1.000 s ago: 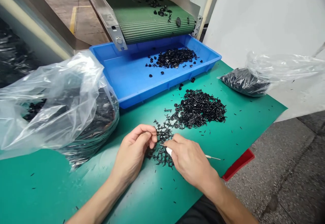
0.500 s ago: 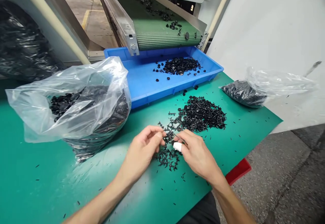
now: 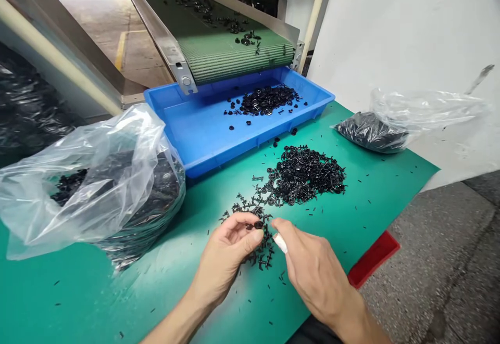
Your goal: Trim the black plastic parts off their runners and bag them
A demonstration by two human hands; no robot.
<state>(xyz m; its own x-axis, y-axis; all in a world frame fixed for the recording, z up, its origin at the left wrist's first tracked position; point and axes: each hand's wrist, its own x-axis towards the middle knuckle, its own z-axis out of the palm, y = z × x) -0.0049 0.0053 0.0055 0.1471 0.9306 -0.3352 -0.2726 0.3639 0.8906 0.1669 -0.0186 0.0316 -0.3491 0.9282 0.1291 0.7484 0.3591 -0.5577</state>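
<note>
My left hand [image 3: 230, 247] is closed, with a small black plastic part [image 3: 258, 225] pinched between thumb and fingertips; another dark bit shows inside the curled fingers. Close by on the right, my right hand [image 3: 314, 268] has thumb and forefinger drawn together, a white wrap [image 3: 280, 243] around one digit. Whatever it may hold is too small or hidden. Beneath and behind both hands lie loose branched black plastic pieces [image 3: 266, 258], partly covered by the left hand. A larger pile of black parts [image 3: 304, 175] sits just beyond.
A blue tray [image 3: 219, 149] with black parts stands under the end of a green conveyor belt [image 3: 222, 55]. An open clear bag [image 3: 152, 193] of black parts is at left, a smaller bag [image 3: 371, 131] at right. A red bin [image 3: 373, 260] is below the table edge.
My left hand has lifted a small black part from the loose pieces and turned its fingertips up. My right hand has drawn back slightly toward me. The camera view has shifted.
</note>
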